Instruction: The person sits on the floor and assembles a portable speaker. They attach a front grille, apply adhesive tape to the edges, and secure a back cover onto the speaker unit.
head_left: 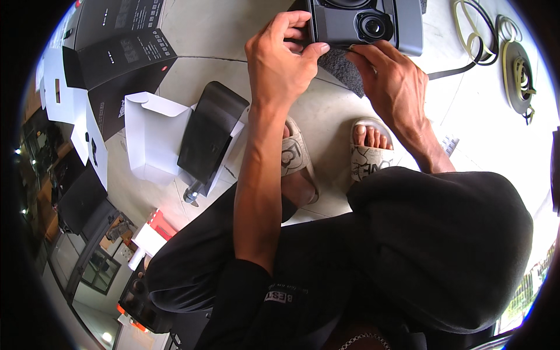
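- Floor (326,125): pale tile. Open room lies between the feet and the housing; loops of strip occupy the right side.
- Dark grey housing (366,26): located at the upper edge of view, ahead of both hands. Its lower edge runs left to right; the far side is cut off, so the long axis cannot be told.
- Grey mat (345,70): shows below the housing's lower edge.
- Left hand (286,70): at the left edge, thumb at the lower-left corner, fingers parted from it; grip cannot be confirmed.
- Right hand (396,81): nearer the lower edge's middle, fingertips together, pinching black strip (452,73), which trails rightward.
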Demonstrator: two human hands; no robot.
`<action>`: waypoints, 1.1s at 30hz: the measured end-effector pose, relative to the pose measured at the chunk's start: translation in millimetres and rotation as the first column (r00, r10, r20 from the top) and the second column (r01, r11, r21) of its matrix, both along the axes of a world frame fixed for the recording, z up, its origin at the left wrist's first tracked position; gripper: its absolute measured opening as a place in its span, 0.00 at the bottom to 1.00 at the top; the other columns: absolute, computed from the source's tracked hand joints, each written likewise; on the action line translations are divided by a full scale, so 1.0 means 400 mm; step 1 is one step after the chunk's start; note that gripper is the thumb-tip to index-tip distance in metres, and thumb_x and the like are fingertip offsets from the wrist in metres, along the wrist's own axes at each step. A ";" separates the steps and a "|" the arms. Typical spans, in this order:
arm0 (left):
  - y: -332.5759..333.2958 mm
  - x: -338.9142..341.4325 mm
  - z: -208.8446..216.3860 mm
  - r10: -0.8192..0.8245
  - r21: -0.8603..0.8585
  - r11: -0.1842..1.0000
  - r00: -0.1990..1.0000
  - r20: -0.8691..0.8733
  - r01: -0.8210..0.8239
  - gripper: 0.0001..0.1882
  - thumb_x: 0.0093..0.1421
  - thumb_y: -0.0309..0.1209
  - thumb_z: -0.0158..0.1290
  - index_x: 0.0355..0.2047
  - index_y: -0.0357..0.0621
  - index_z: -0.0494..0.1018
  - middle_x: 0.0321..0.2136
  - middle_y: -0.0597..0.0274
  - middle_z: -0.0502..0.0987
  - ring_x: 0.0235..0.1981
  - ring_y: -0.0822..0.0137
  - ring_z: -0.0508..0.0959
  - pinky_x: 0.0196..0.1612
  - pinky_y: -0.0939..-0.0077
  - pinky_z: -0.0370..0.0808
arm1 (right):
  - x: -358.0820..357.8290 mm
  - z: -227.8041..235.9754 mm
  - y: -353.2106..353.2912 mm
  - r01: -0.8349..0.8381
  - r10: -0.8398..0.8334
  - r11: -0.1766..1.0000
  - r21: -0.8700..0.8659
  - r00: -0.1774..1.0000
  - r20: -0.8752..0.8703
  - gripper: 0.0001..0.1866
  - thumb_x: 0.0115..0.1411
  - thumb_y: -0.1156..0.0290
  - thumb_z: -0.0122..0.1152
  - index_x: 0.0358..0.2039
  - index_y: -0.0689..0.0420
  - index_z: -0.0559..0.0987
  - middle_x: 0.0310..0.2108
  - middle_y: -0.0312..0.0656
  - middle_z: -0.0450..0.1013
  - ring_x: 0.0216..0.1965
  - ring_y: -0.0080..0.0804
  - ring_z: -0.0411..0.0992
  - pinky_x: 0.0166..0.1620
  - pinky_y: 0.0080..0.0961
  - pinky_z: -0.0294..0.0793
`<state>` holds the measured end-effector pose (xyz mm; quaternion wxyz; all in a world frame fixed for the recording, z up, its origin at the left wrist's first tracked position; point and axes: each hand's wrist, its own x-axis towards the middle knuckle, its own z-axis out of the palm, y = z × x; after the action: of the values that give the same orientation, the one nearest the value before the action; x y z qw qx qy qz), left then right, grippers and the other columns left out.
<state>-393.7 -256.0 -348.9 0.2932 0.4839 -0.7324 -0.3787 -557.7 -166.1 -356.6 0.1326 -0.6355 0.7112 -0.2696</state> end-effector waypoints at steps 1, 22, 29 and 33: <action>0.000 -0.002 0.000 0.000 -0.022 1.000 1.000 0.013 0.000 0.24 0.44 0.24 0.68 0.43 0.34 0.76 0.38 0.53 0.82 0.35 0.65 0.82 0.36 0.74 0.81 | -0.004 0.002 0.005 0.029 -0.029 1.000 0.003 0.999 0.016 0.08 0.60 0.64 0.62 0.35 0.53 0.83 0.30 0.37 0.77 0.27 0.41 0.77 0.30 0.34 0.76; -0.017 -0.015 0.024 -0.118 -0.410 0.873 0.930 0.348 0.264 0.20 0.45 0.29 0.65 0.43 0.55 0.81 0.47 0.69 0.78 0.45 0.61 0.76 0.46 0.68 0.76 | -0.169 0.000 0.101 0.160 -0.160 0.984 0.074 0.987 -0.008 0.10 0.63 0.62 0.60 0.37 0.53 0.83 0.29 0.33 0.76 0.24 0.29 0.76 0.28 0.28 0.76; -0.018 -0.011 0.022 -0.153 -0.413 0.855 0.914 0.377 0.314 0.20 0.46 0.27 0.64 0.42 0.55 0.81 0.47 0.75 0.79 0.47 0.61 0.73 0.51 0.69 0.73 | -0.191 0.001 0.108 0.138 -0.137 0.986 0.094 0.990 -0.015 0.09 0.63 0.63 0.61 0.36 0.53 0.83 0.30 0.33 0.76 0.24 0.29 0.76 0.29 0.27 0.76; -0.036 -0.005 0.027 -0.263 -0.411 0.808 0.882 0.391 0.422 0.20 0.46 0.25 0.63 0.42 0.54 0.81 0.47 0.75 0.79 0.47 0.61 0.73 0.51 0.69 0.73 | -0.175 0.017 0.096 0.127 -0.129 0.986 0.105 0.992 0.011 0.09 0.62 0.63 0.61 0.36 0.54 0.83 0.30 0.33 0.77 0.24 0.29 0.76 0.29 0.27 0.76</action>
<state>-395.6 -270.2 -338.0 0.2098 0.3067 -0.9165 -0.1479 -627.9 -127.8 -349.7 0.1544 -0.5784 0.7624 -0.2457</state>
